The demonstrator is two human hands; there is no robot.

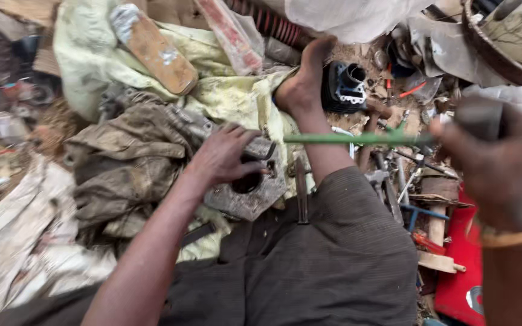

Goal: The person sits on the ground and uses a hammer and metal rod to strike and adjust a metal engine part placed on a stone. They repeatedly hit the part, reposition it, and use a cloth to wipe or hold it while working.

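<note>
- Grey metal plate [255,193] with a round hole lies on a dirty yellow cloth [225,96], just in front of the person's trouser leg [345,253].
- Left hand [222,158] rests on top of the plate. Its fingers are spread and bent over the upper edge, with the thumb at the rim of the hole, pressing rather than pinching.
- The hole looks empty, with nothing set in it.
- Green rod [357,139] runs level above the plate's right corner, apart from the hole. Its right end reaches the right hand [493,163], though blur hides whether the hand holds it.
- The right hand's fingers are curled tight round a dark stub [478,116] (perhaps a handle, too blurred to tell). A bracelet [512,236] sits on the wrist.
- Beyond the plate, what seems a bare foot [302,87] comes out of the trouser leg and presses against a black finned cylinder [341,89], which stands on the ground, well apart from the plate.
- Loose tools [406,181] lie between the leg and a red box [454,284].
- Further off there are rags, scrap and a wooden board [158,51] on the cloth.
</note>
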